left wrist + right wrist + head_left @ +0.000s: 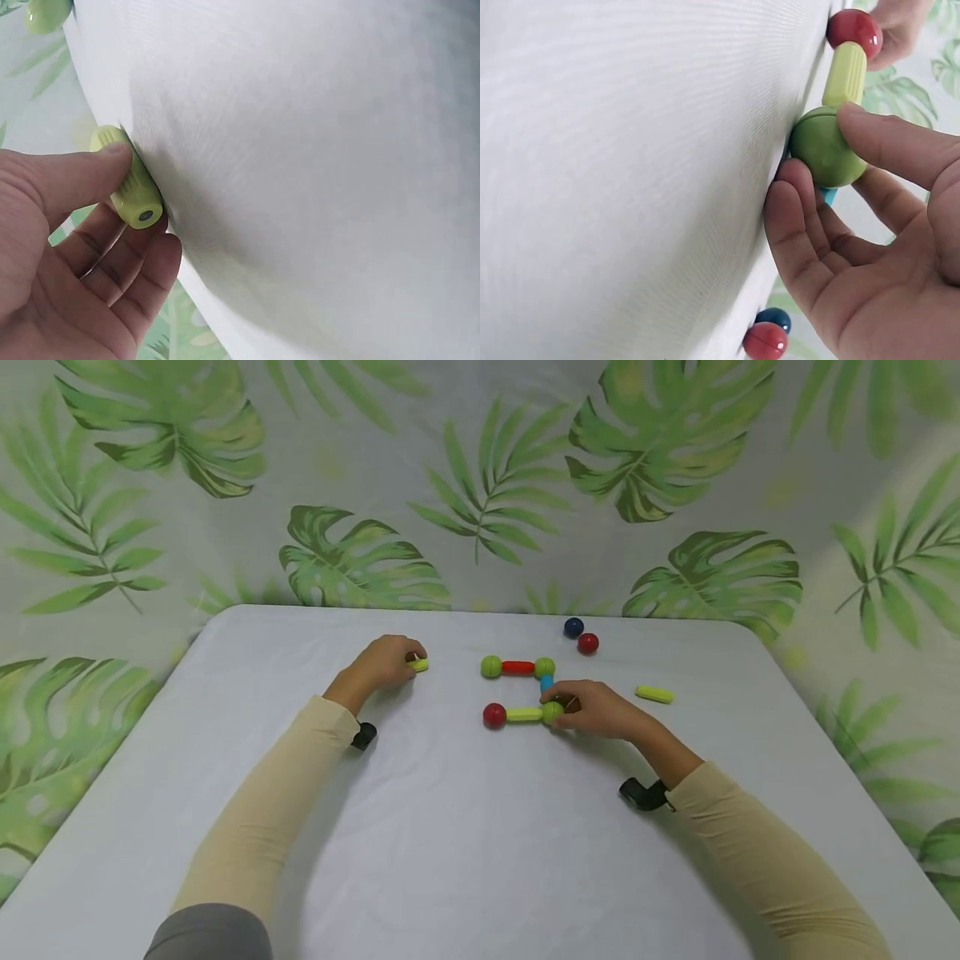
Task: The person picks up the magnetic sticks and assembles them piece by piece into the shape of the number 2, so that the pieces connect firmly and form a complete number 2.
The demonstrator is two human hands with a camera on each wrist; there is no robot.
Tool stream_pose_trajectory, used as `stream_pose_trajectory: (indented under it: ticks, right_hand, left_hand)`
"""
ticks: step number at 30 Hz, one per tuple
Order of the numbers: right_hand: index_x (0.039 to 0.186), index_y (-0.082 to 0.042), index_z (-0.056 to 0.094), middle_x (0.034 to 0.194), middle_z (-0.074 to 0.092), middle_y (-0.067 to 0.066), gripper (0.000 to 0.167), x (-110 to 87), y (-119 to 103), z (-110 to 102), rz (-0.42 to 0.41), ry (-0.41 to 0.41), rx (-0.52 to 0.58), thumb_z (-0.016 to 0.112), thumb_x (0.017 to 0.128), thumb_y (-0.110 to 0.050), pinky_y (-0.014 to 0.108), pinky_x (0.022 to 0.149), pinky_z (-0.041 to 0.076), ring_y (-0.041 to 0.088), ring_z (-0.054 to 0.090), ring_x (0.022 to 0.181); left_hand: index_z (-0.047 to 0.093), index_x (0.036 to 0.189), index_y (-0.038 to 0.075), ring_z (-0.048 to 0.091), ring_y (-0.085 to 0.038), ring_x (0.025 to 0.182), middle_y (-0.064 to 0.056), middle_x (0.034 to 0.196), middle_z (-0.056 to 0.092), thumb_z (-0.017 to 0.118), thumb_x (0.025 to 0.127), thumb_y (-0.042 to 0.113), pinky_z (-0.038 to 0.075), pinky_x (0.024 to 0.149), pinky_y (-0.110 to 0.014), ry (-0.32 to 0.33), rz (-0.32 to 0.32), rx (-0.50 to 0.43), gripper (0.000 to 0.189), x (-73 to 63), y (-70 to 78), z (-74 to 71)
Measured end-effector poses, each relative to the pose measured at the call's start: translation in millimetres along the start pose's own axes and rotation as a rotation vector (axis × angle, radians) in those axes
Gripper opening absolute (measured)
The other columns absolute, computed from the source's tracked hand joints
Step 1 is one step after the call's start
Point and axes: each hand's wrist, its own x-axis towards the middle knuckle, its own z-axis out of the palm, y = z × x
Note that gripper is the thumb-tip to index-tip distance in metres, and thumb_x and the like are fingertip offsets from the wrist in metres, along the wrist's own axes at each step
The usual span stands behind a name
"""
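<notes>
White tabletop, leaf-print cloth behind. Our L hand pinches a yellow-green rod left of the rod-and-ball chain, prob. to leave its dark-centred end free. Our R hand grips the chain's green corner ball, btwn. blue rod & ribbed rod, prob. to steady it. Loose navy ball & red ball lie beyond.

Place: looks like an indoor recording spot; whether home, lab or studio cannot be told.
Backdrop: leaf-print cloth behind and beside the table.
Tabletop: covered in plain white fabric.
Cameras: small, black, one near each sleeve.
</notes>
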Motion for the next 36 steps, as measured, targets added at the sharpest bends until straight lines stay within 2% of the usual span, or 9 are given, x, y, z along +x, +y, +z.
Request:
stream_pose_trajectory:
  ticks: [6, 13, 23, 26, 30, 36]
  right_hand:
    - [0.126, -0.012, 0.063, 0.109, 0.064, 0.009, 0.036, 3.0, -2, 3, 0.000, 0.017, -0.020, 0.070, 0.091, -0.016, 0.033, 0.083, 0.051, 0.022, 0.058, 0.096]
    - [0.127, -0.011, 0.063, 0.108, 0.064, 0.010, 0.036, 8.7, -5, 6, 0.000, 0.046, -0.030, 0.069, 0.091, -0.015, 0.033, 0.083, 0.051, 0.022, 0.058, 0.095]
    - [0.126, -0.012, 0.062, 0.110, 0.066, 0.011, 0.036, 13.2, -6, 5, 0.015, 0.044, -0.017, 0.069, 0.091, -0.015, 0.034, 0.083, 0.052, 0.023, 0.059, 0.098]
    - [0.126, -0.012, 0.062, 0.111, 0.065, 0.012, 0.036, 13.5, -7, 4, 0.021, 0.036, -0.015, 0.069, 0.092, -0.015, 0.034, 0.082, 0.052, 0.024, 0.059, 0.099]
    - [0.128, -0.012, 0.061, 0.113, 0.064, 0.012, 0.036, 14.1, -8, 3, 0.027, 0.022, -0.007, 0.068, 0.093, -0.016, 0.034, 0.083, 0.052, 0.025, 0.059, 0.101]
    - [0.128, -0.013, 0.060, 0.115, 0.064, 0.012, 0.036, 14.7, -9, 2, 0.029, 0.010, 0.004, 0.067, 0.094, -0.016, 0.036, 0.085, 0.053, 0.026, 0.060, 0.104]
  left_hand:
    - [0.063, 0.130, 0.005, 0.059, -0.034, 0.119, -0.020, 0.126, 0.065, 0.060, 0.092, 0.008, 0.046, 0.104, -0.048, 0.011, 0.010, -0.025, 0.038, -5.2, -2.0, 1.1]
    - [0.062, 0.130, 0.003, 0.060, -0.033, 0.116, -0.020, 0.125, 0.065, 0.061, 0.093, 0.011, 0.047, 0.102, -0.048, 0.021, 0.013, -0.059, 0.038, -10.9, -4.0, 2.6]
    - [0.065, 0.129, 0.009, 0.062, -0.032, 0.114, -0.017, 0.123, 0.067, 0.060, 0.092, 0.010, 0.049, 0.099, -0.047, 0.002, 0.042, -0.106, 0.037, -22.2, -4.2, 7.1]
    - [0.066, 0.128, 0.009, 0.064, -0.032, 0.109, -0.017, 0.119, 0.068, 0.064, 0.092, 0.011, 0.051, 0.096, -0.046, -0.014, 0.073, -0.116, 0.037, -27.5, -2.0, 6.7]
    - [0.066, 0.128, 0.009, 0.067, -0.029, 0.105, -0.017, 0.117, 0.070, 0.066, 0.092, 0.012, 0.053, 0.091, -0.042, -0.067, 0.142, -0.196, 0.036, -39.1, 3.9, 8.6]
    - [0.066, 0.128, 0.009, 0.068, -0.022, 0.100, -0.014, 0.116, 0.069, 0.066, 0.093, 0.010, 0.055, 0.078, -0.029, -0.170, 0.230, -0.400, 0.035, -72.0, 18.7, 19.7]
